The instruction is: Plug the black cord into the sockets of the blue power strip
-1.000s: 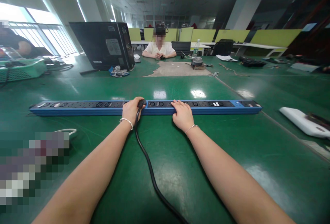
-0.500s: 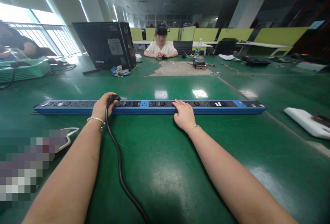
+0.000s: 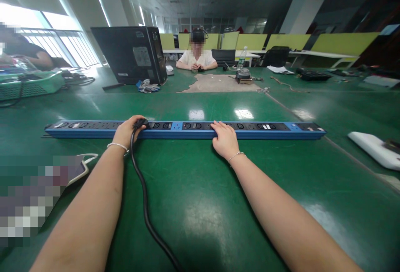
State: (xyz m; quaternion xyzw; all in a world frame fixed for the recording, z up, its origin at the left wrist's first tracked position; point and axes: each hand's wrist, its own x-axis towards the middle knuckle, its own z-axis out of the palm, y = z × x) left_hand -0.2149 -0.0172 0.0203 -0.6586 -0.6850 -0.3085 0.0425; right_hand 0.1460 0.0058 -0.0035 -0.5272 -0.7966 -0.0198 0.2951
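A long blue power strip (image 3: 162, 134) with black sockets lies across the green table. My left hand (image 3: 128, 131) grips a black plug (image 3: 142, 123) at the strip's top, left of its middle. From the plug a thick black cable (image 3: 144, 197) runs down toward the bottom edge. Whether the plug's prongs sit in a socket is hidden. My right hand (image 3: 225, 139) rests on the strip right of its middle, fingers spread over the sockets and holding nothing.
Behind the strip stand a black computer case (image 3: 131, 55) and gloves (image 3: 148, 86). A green basket (image 3: 34, 86) is at left, a white device (image 3: 375, 149) at right. One person sits across the table, another at far left.
The plug in my left hand has tipped lower and sits closer against the strip's sockets. The whole view has shifted slightly; my right hand stays on the strip.
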